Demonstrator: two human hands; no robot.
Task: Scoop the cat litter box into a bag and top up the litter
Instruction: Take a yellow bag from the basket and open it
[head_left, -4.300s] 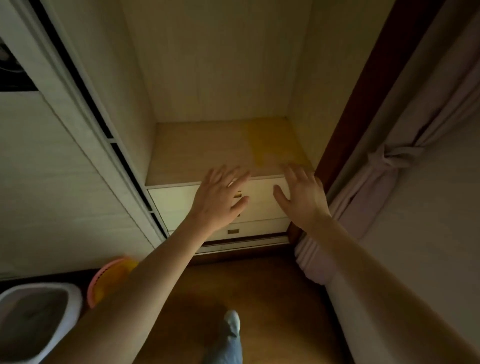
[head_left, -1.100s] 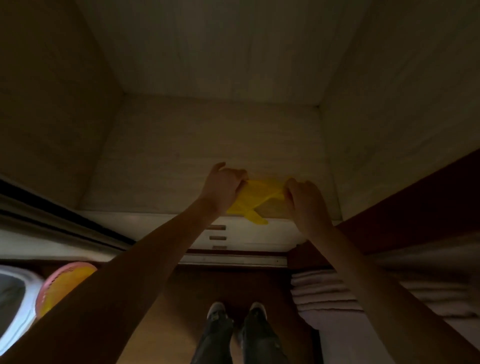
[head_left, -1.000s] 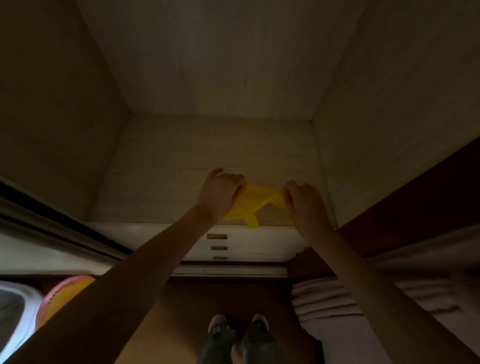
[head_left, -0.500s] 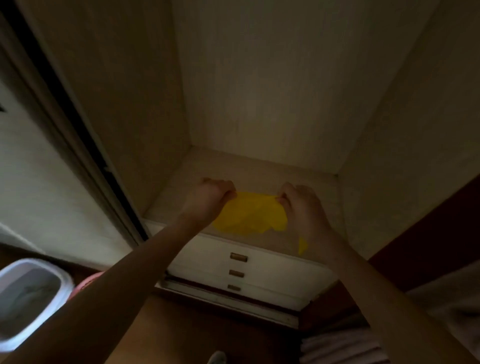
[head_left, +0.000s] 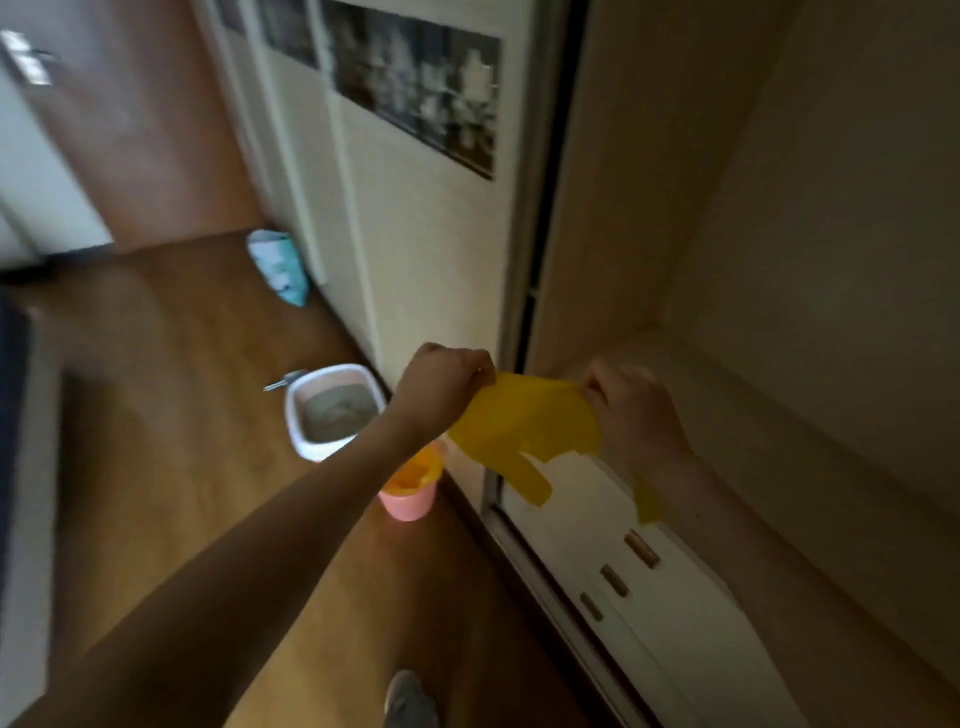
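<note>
- Left hand (head_left: 445, 382) and right hand (head_left: 631, 410) are each pinching an edge of the yellow bag (head_left: 522, 428), stretching it between them, apparently to open its mouth.
- Litter box (head_left: 335, 410) is sitting on the floor against the wardrobe door, the scoop (head_left: 283, 382) at its far rim and the pink bin (head_left: 413, 483) just beside it; scooping is not yet begun.

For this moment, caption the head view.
Both hands stretch a yellow bag near the litter box.
</note>
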